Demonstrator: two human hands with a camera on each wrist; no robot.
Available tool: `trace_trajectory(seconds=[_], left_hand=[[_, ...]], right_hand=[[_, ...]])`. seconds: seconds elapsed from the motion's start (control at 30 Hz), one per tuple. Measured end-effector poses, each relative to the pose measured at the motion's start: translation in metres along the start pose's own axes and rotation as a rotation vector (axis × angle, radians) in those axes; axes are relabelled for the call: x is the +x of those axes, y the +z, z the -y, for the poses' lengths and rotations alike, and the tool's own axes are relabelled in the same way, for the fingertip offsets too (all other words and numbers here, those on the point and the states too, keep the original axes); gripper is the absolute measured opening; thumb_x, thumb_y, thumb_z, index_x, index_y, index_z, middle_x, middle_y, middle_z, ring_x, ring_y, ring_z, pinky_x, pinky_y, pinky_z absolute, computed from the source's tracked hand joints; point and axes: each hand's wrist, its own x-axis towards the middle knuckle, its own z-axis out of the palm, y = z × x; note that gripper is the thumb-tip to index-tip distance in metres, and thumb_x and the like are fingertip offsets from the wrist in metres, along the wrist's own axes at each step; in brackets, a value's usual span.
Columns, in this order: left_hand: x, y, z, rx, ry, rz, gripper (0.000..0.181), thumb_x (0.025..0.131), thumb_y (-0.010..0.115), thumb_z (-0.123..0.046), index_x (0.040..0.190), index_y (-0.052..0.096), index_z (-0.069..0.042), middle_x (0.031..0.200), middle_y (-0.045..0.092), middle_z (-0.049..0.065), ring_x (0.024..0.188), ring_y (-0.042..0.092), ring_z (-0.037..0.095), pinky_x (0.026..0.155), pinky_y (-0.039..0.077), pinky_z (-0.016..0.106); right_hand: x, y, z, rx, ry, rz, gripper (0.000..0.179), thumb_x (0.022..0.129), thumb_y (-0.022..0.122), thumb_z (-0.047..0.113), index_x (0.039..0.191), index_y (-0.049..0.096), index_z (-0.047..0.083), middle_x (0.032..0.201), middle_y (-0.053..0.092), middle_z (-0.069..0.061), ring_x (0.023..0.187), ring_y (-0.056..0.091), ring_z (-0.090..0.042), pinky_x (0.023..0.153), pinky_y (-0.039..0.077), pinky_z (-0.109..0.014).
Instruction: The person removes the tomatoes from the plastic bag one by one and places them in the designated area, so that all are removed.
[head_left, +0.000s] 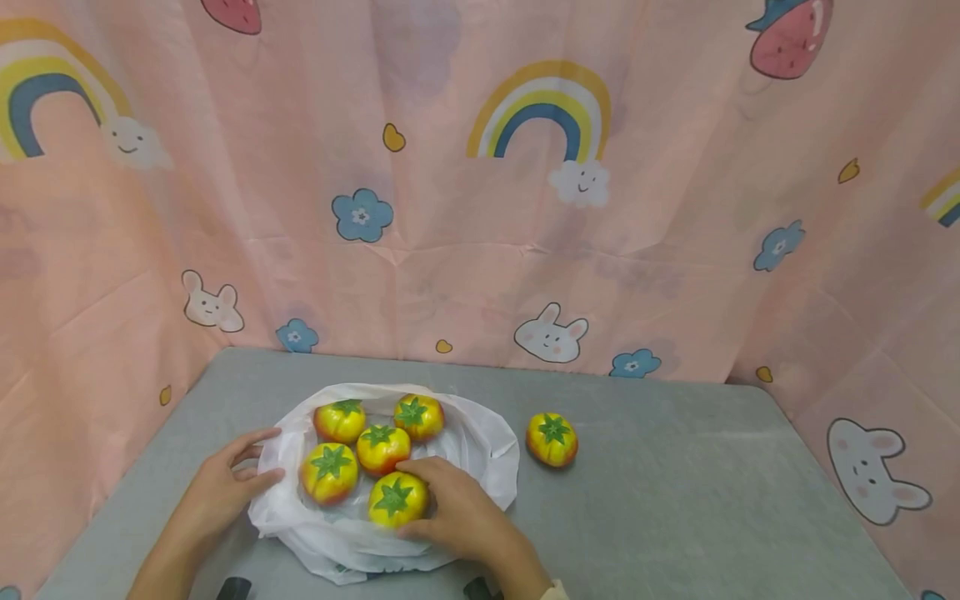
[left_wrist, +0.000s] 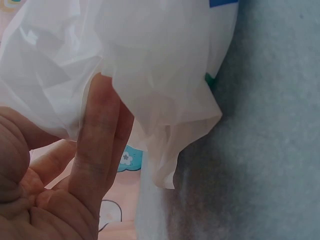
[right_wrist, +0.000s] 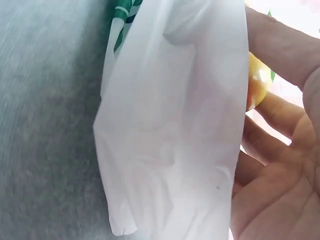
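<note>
A white plastic bag point(head_left: 491, 429) lies with its mouth spread wide, and several yellow-and-red tomato-like fruits point(head_left: 328, 472) with green star-shaped tops sit inside. At the bag's left rim my left hand point(head_left: 225, 482) pinches the plastic between thumb and fingers; the left wrist view has the sheet point(left_wrist: 155, 55) running between them. My right hand point(head_left: 467, 510) reaches over the near right rim and grips the front fruit point(head_left: 393, 500) between thumb and fingers. In the right wrist view, that fruit point(right_wrist: 257, 82) is mostly hidden behind the bag's side point(right_wrist: 170, 125).
One more tomato-like fruit point(head_left: 552, 440) stands on the grey table point(head_left: 675, 500), just right of the bag. A pink patterned curtain point(head_left: 450, 275) surrounds the table at the back and sides. Dark device parts point(head_left: 234, 588) show at the bottom edge near the wrists.
</note>
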Motion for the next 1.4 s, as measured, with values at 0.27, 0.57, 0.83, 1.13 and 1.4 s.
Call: trace_trajectory(seconds=[0.27,0.57,0.83,1.13,1.4], left_hand=[[-0.001,-0.001,-0.001,-0.009,0.002,0.01,0.078,0.09,0.073,-0.034,0.154,0.033,-0.013,0.148,0.037,0.033,0.122,0.055,0.046,0.09,0.06,0.045],[-0.002,-0.001,-0.003,-0.008,-0.002,0.003,0.078,0.09,0.073,-0.033,0.154,0.034,-0.013,0.147,0.037,0.033,0.122,0.054,0.046,0.092,0.059,0.046],[-0.002,0.0,-0.004,-0.014,-0.016,-0.001,0.077,0.09,0.073,-0.031,0.154,0.034,-0.013,0.147,0.038,0.033,0.12,0.056,0.045,0.091,0.059,0.045],[0.0,0.001,-0.004,-0.016,-0.019,-0.001,0.078,0.091,0.073,-0.032,0.155,0.033,-0.014,0.149,0.036,0.032,0.124,0.053,0.047,0.094,0.058,0.047],[0.001,0.002,-0.001,-0.03,-0.023,0.0,0.078,0.09,0.073,-0.032,0.155,0.033,-0.014,0.148,0.036,0.032,0.123,0.053,0.046,0.093,0.058,0.047]], right_hand=[[-0.003,-0.007,0.001,0.033,0.045,-0.059,0.071,0.074,0.086,0.039,0.137,0.055,0.035,0.138,0.059,0.008,0.124,0.057,-0.015,0.11,0.046,-0.048],[-0.011,-0.022,0.003,0.02,-0.018,-0.15,0.069,0.079,0.082,0.043,0.14,0.054,0.028,0.143,0.056,0.007,0.131,0.054,-0.02,0.111,0.046,-0.05],[-0.013,-0.033,0.005,0.013,-0.078,-0.202,0.072,0.08,0.078,0.048,0.142,0.053,0.021,0.144,0.056,0.0,0.127,0.056,-0.021,0.104,0.052,-0.047],[-0.015,-0.04,-0.001,0.003,-0.01,-0.218,0.072,0.08,0.079,0.049,0.142,0.053,0.023,0.142,0.057,0.002,0.125,0.058,-0.021,0.104,0.053,-0.047],[-0.024,-0.055,-0.016,-0.015,0.043,-0.298,0.07,0.081,0.079,0.047,0.142,0.054,0.024,0.141,0.058,-0.002,0.123,0.058,-0.026,0.103,0.052,-0.053]])
